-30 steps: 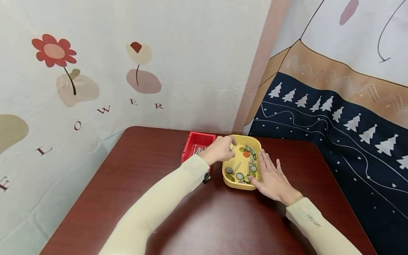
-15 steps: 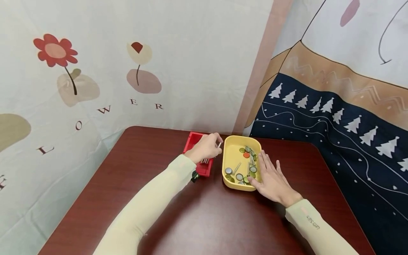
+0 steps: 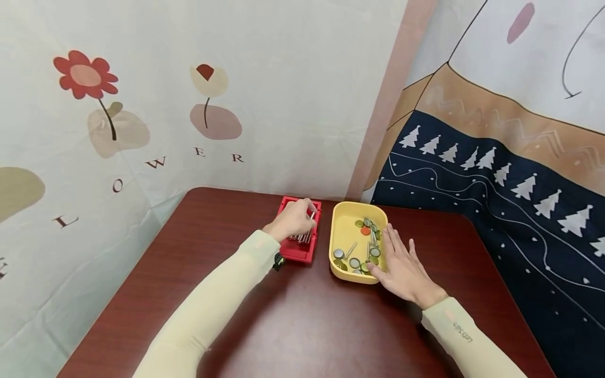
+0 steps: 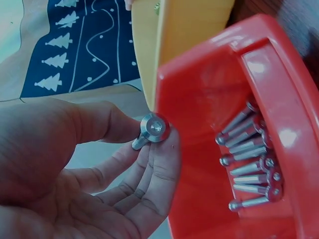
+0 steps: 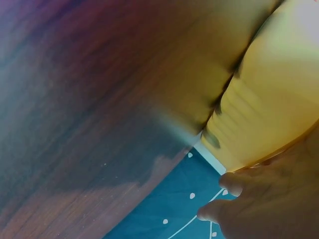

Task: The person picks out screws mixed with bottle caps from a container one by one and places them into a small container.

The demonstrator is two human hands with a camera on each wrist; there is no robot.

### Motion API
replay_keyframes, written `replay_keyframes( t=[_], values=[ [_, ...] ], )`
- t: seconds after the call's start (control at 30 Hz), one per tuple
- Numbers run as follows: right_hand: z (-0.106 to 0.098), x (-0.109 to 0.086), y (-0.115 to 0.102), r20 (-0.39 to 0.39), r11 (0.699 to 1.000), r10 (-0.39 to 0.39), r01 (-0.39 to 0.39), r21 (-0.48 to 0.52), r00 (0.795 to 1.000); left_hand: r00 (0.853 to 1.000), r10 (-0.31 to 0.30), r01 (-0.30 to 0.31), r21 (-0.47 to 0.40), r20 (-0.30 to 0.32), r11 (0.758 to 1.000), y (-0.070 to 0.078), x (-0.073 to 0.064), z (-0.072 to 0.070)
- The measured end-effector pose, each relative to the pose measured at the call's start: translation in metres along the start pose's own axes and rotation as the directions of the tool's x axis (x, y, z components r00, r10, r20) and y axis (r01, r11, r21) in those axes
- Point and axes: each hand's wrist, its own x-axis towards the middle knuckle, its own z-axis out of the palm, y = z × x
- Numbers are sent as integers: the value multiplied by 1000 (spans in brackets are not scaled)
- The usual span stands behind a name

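My left hand (image 3: 295, 219) pinches a metal screw (image 4: 153, 127) between thumb and fingertips, its round head toward the left wrist camera. The hand is over the red bin (image 3: 296, 254), where several similar screws (image 4: 251, 159) lie in a row. To the right stands a yellow tub (image 3: 336, 236) with bottle caps (image 3: 354, 262) and a few screws (image 3: 351, 250) scattered on its floor. My right hand (image 3: 406, 268) rests with straight fingers along the tub's right side, the thumb at its near rim. In the right wrist view its fingers (image 5: 232, 184) touch the yellow wall.
Both containers stand on a dark red-brown table (image 3: 302, 320), near its far edge. Behind the table hangs a pale printed cloth (image 3: 293, 94), with a navy tree-patterned part (image 3: 472, 184) on the right. A dark band sits at the left wrist.
My left hand has moved left with the screw, from above the yellow tub to above the red bin. The right hand has stayed against the tub.
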Motion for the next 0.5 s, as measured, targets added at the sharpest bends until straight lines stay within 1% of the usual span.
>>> replay_keyframes(
  t=[0.13, 0.27, 0.37, 0.4, 0.43, 0.5],
  values=[
    [0, -2, 1, -4, 1000, 4, -4, 3, 1000, 1000, -14, 14, 6, -3, 1000, -6, 1, 0],
    [-2, -1, 0, 0, 1000, 4, -4, 13, 1000, 1000, -30, 30, 33, -2, 999, -15, 7, -2],
    [-2, -2, -1, -3, 1000, 2, -2, 17, 1000, 999, -47, 46, 37, 22, 998, -28, 17, -3],
    [-2, -2, -1, -5, 1000, 1, -1, 16, 1000, 999, -46, 45, 46, 25, 998, -31, 18, -3],
    [-2, -2, -1, -6, 1000, -1, 1, 13, 1000, 999, -24, 23, 37, 26, 999, -49, 31, 4],
    [-1, -3, 0, -10, 1000, -3, 3, 7, 1000, 998, -35, 32, 48, 46, 998, -54, 37, 4]
  ],
)
